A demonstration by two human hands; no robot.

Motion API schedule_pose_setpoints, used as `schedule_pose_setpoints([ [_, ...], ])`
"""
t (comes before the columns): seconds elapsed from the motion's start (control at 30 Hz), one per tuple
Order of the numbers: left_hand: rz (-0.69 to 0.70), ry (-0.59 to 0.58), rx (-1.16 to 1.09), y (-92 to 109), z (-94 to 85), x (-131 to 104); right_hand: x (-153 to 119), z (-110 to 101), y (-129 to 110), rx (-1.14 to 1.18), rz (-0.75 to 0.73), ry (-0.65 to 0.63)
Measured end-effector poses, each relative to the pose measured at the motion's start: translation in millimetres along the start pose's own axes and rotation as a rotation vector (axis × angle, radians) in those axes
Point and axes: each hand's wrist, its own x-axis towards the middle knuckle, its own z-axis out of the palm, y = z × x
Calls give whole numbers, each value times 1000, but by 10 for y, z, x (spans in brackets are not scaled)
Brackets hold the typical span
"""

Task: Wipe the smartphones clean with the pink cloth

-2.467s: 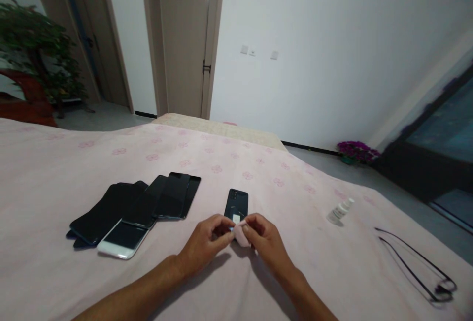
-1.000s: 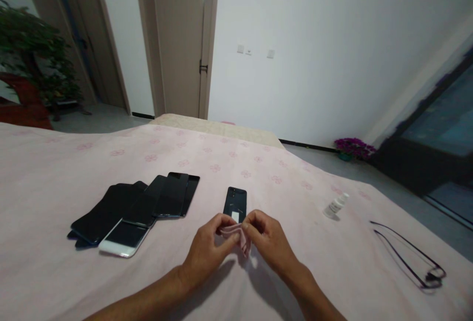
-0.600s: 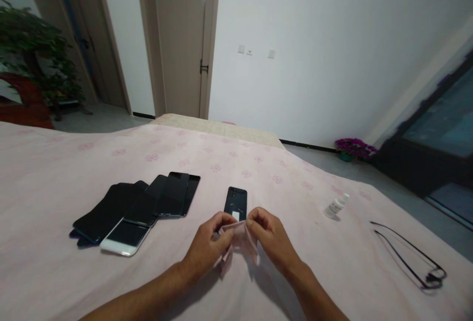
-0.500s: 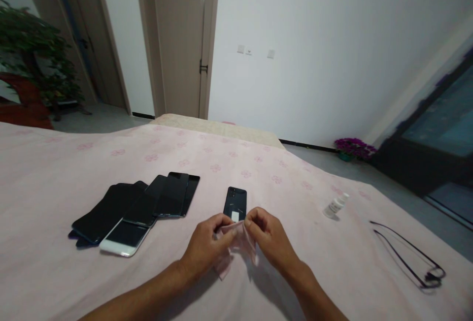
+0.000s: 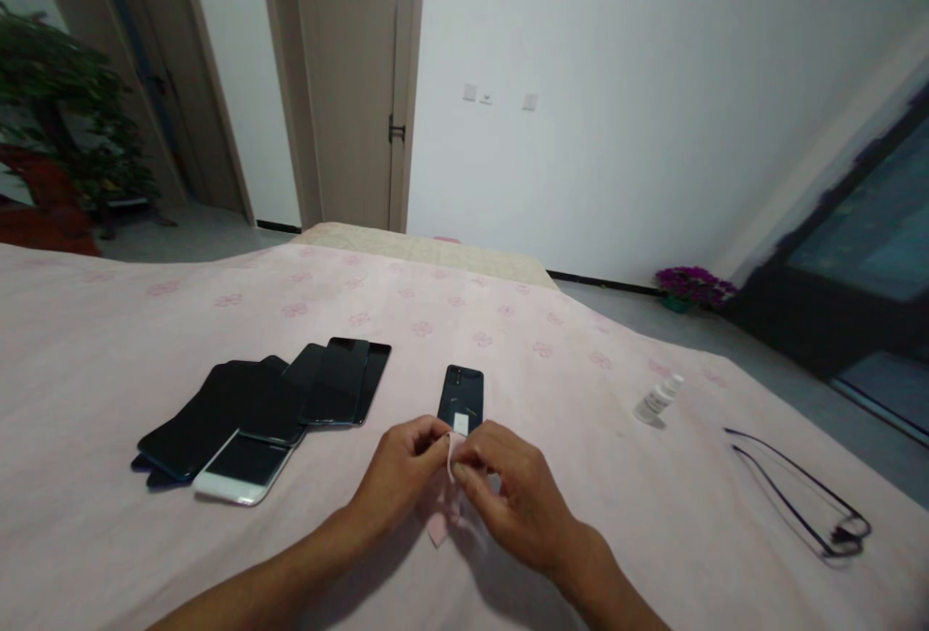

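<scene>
Here, we see our left hand and our right hand close together, palms turned inward, forearms coming up from both lower sides. Each hand is holding the pink cloth by a pinch of thumb and finger, and its lower part hangs down. The cloth is just in front of the dark phone, which lies on the pink sheet. To our left lie overlapping phones.

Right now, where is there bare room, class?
Pink floral fabric lies bare between the glossy dark phone and small white bottle, and beyond the overlapping black and white phones. Crowded: around left hand and right hand with pink cloth.
</scene>
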Motion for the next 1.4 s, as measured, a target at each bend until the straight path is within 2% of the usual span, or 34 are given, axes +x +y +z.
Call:
schedule_pose_setpoints([
  [0.07,-52,-25,-92,17,30,-29,-10,19,22,0,28,8],
  [0.13,-84,-31,-133,44,52,-59,-11,28,58,0,101,79],
  [0.27,-52,-49,-130,69,66,-90,8,37,109,-51,155,212],
  [0.47,10,-124,-144,66,60,-103,24,58,135,-36,185,190],
  [0.63,-22,-67,-197,69,94,-125,11,89,164,58,307,176],
  [0.8,-51,-41,-238,-22,113,-139,5,192,175,241,377,149],
  [0.87,-26,-44,-163,-38,90,-127,14,174,211,409,410,135],
  [0.97,33,-59,10,-28,4,-64,36,8,337,674,515,54],
  [1.07,84,-40,238,-27,-116,35,43,-213,530,746,560,-189],
  [1.17,112,-16,403,-69,-206,118,29,-277,715,610,651,-237],
  [1.23,131,-32,476,-111,-226,148,18,-208,796,463,694,-198],
  [1.4,170,-67,592,-216,-167,136,16,20,802,181,638,-81],
])
